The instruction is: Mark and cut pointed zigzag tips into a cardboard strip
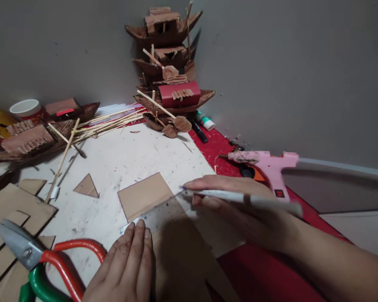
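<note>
Two hands were at work over the white surface (113, 163) when I looked in: my left hand (126, 268) lay flat with its fingers together, pressing down on the clear ruler (154, 218), and my right hand (236, 209) was closed around a white pen (239, 197) whose tip sat at the ruler's far end. Beneath the ruler lay the cardboard piece (145, 195), flat on the surface and partly covered by the ruler's edge. I judged that cardboard to be light and fairly stiff but easy to crease, and likely to skid on the smooth surface unless it was pinned from above, so pressing flat on its face or pinching it at a free edge seemed the safest hold. The ruler looked thin and slick, prone to slide under a sideways push. Room was tight on the right, where a pink glue gun (267, 165) stood just beyond my right hand on the red cloth (217, 147). On the near left, pliers with red and green handles (44, 260) lay close to my left hand, over more cardboard sheets (9, 209). A small cardboard triangle (87, 186) and bamboo sticks (107, 121) lay farther off, with model boats (173, 79) stacked in the corner, which left open space mainly straight ahead of the ruler.
</note>
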`<action>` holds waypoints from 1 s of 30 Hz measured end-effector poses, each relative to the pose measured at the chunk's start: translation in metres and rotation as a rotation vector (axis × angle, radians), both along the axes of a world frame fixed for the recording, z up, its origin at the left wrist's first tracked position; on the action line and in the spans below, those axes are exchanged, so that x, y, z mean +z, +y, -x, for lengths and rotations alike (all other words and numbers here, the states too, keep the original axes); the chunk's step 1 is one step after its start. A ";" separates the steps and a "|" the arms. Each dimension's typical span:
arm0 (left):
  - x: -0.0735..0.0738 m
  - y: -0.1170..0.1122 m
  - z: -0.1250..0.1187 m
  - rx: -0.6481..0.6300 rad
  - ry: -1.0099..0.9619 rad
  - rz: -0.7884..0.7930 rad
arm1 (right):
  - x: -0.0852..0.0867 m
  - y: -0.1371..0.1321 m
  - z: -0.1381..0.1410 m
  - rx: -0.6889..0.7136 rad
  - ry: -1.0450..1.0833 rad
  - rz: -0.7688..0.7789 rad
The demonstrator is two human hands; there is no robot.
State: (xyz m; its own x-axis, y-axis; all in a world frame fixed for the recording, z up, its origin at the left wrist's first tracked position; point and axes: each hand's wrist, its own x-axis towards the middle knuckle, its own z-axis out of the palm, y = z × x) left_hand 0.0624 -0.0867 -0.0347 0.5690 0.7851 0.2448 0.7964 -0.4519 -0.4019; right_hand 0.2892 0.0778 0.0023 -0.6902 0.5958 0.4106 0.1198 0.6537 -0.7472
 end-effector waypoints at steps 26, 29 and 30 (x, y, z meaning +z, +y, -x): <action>-0.004 -0.004 -0.004 0.054 -0.121 0.055 | -0.013 -0.014 0.094 0.318 -0.013 0.363; -0.005 -0.004 -0.004 0.054 -0.121 0.048 | -0.013 -0.012 0.095 0.318 -0.021 0.307; -0.005 -0.004 -0.004 0.052 -0.125 0.043 | -0.012 -0.012 0.095 0.321 -0.032 0.290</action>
